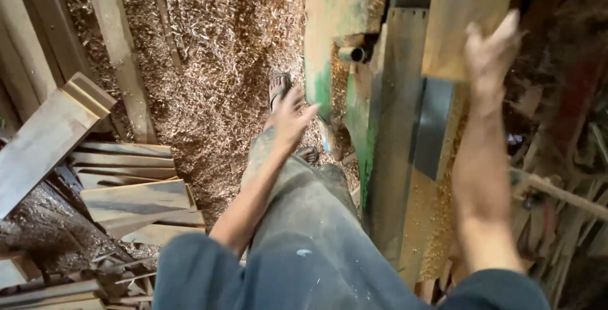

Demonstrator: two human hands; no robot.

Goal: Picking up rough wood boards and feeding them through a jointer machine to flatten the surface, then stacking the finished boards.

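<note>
Feeding a wooden board (465, 18) along the machine table (396, 132) looks like the step in hand. The board is lying at the upper right of the frame, its near end over the table's grey surface. The right hand (489, 53) is raised at the board's near right corner, fingers spread and blurred; grip is open, touching or just beside the wood, and which of the two cannot be told. The left hand (290, 115) is hanging free at centre frame, fingers loosely spread, grip open and holding nothing, above the person's grey trousers (304, 221) and a sandalled foot (278, 88).

Sawdust (221, 50) is covering the floor at upper centre. Planks (136, 199) are lying stacked at lower left, well apart from both hands.

Judgement: the board is resting on the table, not carried. The next move is calling for the right palm to settle flat on the board's end, with the left hand coming across to steady its near edge.
</note>
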